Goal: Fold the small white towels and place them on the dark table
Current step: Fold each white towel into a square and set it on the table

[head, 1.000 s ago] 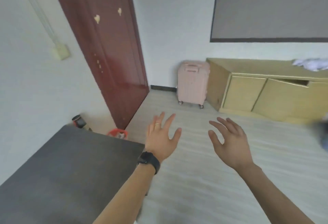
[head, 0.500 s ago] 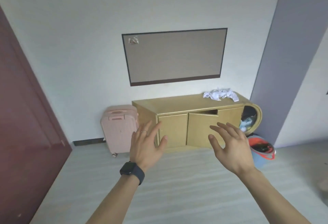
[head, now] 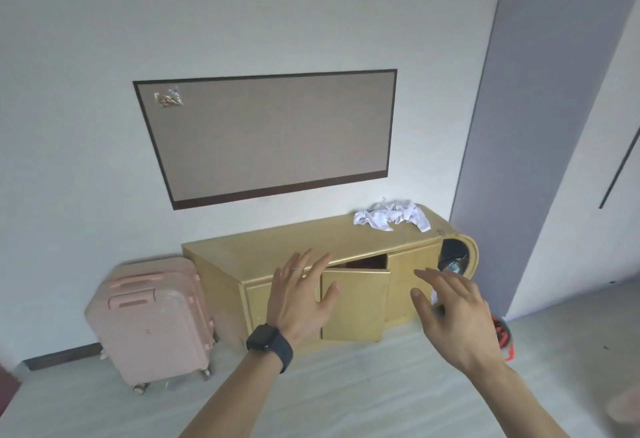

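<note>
Left hand (head: 301, 299) and right hand (head: 453, 319) raised, fingers spread, holding nothing; crumpled white towels (head: 391, 217) heaped at right end of yellow cabinet (head: 277, 250) top, well apart from hands. Step judged: fetch; best to lift one towel by two corners, so it hangs flat for folding.

White towels (head: 391, 217), yellow-tan cabinet (head: 277, 250), pale pink suitcase (head: 152, 319), grey-brown wall board (head: 270, 136) with dark brown border, black watch (head: 268, 340) on my wrist, silver ring (head: 297, 268) on my finger, lavender-grey panel (head: 540, 91)
</note>
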The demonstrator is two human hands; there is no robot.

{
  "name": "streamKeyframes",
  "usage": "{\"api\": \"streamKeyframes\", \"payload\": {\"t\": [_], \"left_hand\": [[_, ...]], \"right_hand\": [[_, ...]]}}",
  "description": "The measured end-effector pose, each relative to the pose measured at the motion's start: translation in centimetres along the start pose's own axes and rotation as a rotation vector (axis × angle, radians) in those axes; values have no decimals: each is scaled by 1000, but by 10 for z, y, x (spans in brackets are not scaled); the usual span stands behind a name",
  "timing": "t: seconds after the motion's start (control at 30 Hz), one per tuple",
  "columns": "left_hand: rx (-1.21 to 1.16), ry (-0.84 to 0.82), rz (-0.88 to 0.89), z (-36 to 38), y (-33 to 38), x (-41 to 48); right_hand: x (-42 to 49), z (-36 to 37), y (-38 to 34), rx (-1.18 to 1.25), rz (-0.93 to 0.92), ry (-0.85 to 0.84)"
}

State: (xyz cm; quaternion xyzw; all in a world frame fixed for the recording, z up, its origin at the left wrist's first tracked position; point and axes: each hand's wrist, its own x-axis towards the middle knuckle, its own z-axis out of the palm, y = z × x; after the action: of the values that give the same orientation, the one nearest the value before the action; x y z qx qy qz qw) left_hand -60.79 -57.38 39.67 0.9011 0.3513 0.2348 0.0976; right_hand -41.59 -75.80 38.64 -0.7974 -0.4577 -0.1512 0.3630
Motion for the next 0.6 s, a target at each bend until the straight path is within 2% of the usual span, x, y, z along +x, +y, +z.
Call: {"api": "streamKeyframes", "payload": {"t": [0.3, 0.6], "left_hand": [[-37, -20, -70, 108, -13, 196], [-88, -120, -211, 220, -62, 338]], "right_hand": [[159, 115, 116, 105, 54, -85], [277, 243, 203, 106, 141, -302]]}}
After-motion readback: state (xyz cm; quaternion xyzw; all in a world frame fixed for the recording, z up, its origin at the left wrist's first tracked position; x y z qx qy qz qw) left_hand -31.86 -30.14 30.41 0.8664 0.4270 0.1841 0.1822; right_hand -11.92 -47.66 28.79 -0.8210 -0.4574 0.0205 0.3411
